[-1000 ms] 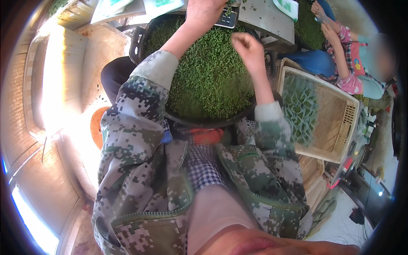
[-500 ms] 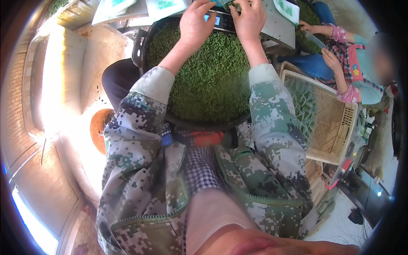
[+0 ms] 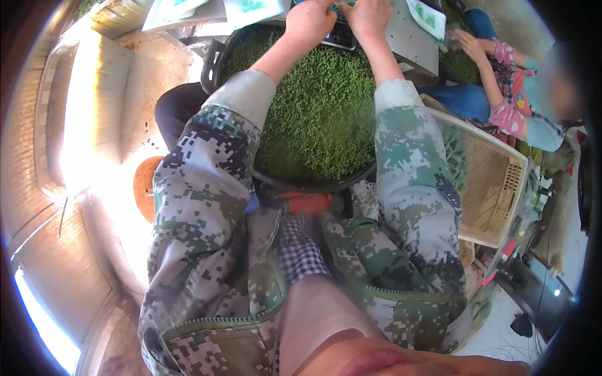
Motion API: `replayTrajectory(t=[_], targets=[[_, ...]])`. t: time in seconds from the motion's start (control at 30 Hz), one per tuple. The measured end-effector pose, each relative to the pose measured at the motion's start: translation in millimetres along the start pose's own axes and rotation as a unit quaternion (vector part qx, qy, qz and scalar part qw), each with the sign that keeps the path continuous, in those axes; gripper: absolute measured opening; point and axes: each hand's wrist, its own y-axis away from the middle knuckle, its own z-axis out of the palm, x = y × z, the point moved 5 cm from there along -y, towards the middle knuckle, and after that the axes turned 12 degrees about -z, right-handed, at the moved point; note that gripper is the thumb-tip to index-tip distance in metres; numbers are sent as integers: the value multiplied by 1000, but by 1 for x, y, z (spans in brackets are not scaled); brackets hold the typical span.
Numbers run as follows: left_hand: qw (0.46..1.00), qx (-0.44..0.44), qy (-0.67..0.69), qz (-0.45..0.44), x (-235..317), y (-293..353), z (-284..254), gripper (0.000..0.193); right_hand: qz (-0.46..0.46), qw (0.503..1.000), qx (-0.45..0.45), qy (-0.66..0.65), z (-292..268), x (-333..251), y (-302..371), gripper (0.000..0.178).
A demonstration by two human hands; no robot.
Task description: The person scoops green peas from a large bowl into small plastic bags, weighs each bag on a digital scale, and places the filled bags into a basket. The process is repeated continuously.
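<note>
At the top edge, my left hand (image 3: 309, 24) and my right hand (image 3: 369, 20) are close together, fingers bent inward and pinched. Between them shows a bluish-green sliver of what looks like a plastic bag (image 3: 339, 12); most of it is hidden or out of the picture. Just below the hands, a digital scale (image 3: 340, 37) shows its near edge. Under my forearms is a round black tub (image 3: 313, 184), filled with small green sprouts (image 3: 320, 113).
Green-printed plastic packs (image 3: 253, 11) lie on the grey table (image 3: 411, 44), with another pack (image 3: 427, 19) at right. A beige plastic crate (image 3: 501, 182) stands right. Beyond it a co-worker's hand (image 3: 469, 45) is raised near more greens. An orange round container (image 3: 144, 188) is at left.
My hands have shifted right and up toward the top edge and drawn closer together, covering more of the scale. The co-worker's hands have moved up, nearer each other.
</note>
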Motion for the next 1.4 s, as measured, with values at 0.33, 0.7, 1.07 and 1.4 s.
replayTrajectory(t=[0.33,0.7,1.07,1.4], targets=[[995,-70,57,-50,-53,56,-45,33,105,946,-282,-121,-4,-17,172,17],[946,-241,180,-118,-60,122,9,47,245,880,-263,-309,-13,-25,165,10],[938,-263,182,-137,-55,125,16,33,275,823,-247,-432,-23,-38,156,12],[963,-260,64,-13,-23,133,-15,37,-68,991,-83,80,-21,9,29,38]])
